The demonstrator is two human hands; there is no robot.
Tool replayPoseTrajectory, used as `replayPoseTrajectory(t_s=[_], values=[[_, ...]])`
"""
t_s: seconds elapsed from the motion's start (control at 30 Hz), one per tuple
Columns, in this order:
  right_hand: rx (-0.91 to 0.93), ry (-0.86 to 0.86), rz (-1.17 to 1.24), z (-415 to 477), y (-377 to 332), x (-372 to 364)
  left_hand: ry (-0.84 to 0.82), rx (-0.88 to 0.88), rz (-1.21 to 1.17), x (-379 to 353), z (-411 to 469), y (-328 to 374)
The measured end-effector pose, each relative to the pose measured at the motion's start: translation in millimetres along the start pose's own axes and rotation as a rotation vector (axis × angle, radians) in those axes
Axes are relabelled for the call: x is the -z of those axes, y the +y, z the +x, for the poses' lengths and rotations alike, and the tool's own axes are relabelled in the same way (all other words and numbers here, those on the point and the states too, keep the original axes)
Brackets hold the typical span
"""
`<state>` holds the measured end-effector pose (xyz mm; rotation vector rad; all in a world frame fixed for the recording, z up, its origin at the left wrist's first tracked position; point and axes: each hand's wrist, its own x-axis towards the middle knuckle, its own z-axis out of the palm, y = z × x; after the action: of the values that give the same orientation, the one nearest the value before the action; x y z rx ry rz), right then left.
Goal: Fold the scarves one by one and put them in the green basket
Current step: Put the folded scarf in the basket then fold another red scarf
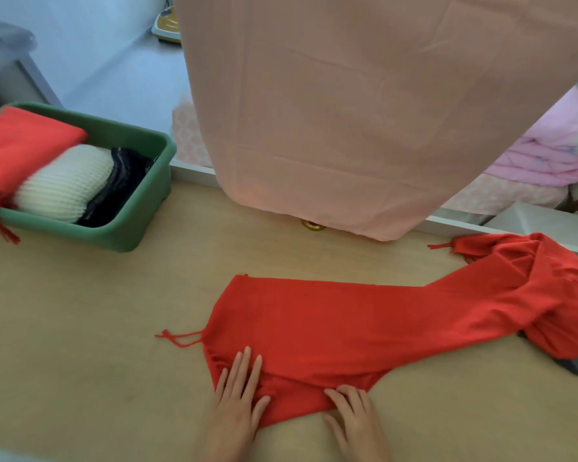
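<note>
Scarf first: the red scarf (347,321) lies stretched across the table (80,328), its near end right under our hands and its far end trailing off ahead and well to the right of the right hand, where it bunches up in loose creases. A fringe strand (177,338) pokes out just left of the left hand.

Our left hand (237,395) is flat on the cloth, fingers straight and a little spread, gripping nothing. By our reading it is pinning that corner so the fabric cannot slide. Our right hand (356,415) sits on the near hem beside it, fingers bent over the edge; whether it is pinching the hem or only pressing on it, we cannot tell. Both hands on the one edge looks like smoothing and squaring up before a fold (the crumpled far end will need straightening too, we'd judge).

Ahead and far to the left of the left hand waits the green basket (137,235), already holding a folded red scarf (24,141) that spills over its rim, a cream knitted scarf (64,181) and a dark scarf (117,191) packed side by side. Room looks tight in there, so a compact fold should pay off.

Straight ahead of both hands a peach cloth (347,111) hangs down to the table's far edge, with a small gold thing (312,225) peeking out beneath it. Off to the right, a dark object (574,365) shows under the scarf's bunched end.
</note>
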<state>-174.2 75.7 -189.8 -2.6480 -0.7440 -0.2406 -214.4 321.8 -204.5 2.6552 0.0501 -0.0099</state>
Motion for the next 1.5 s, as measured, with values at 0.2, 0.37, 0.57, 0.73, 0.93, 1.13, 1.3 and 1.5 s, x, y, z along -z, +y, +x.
replayPoseTrajectory(t_s=[0.2, 0.37, 0.57, 0.73, 0.93, 1.13, 1.3, 1.5], values=[[0.070, 0.055, -0.002, 7, -31, -10, -0.103, 0.122, 0.061, 32, -2, -42], [0.152, 0.076, 0.064, 11, -86, -14, 0.018, 0.207, 0.043, 53, -3, -84], [-0.147, -0.084, 0.386, 48, -94, -8, 0.357, 0.566, -0.112, 85, -13, -94], [-0.331, -0.111, 0.253, 121, -77, -8, 0.187, 0.898, -0.413, 86, -41, -62], [-0.334, -0.341, 0.157, 192, -93, -29, 0.202, 1.042, -0.706, 98, -49, -54], [-0.243, -0.516, 0.079, 230, -121, -57, 0.388, 1.090, -1.002, 124, -60, -89], [-0.151, -0.540, 0.139, 248, -158, -67, 0.485, 1.149, -1.008, 134, -75, -122], [0.019, -0.251, 0.421, 267, -231, -62, 0.666, 1.114, -0.619, 172, -89, -169]])
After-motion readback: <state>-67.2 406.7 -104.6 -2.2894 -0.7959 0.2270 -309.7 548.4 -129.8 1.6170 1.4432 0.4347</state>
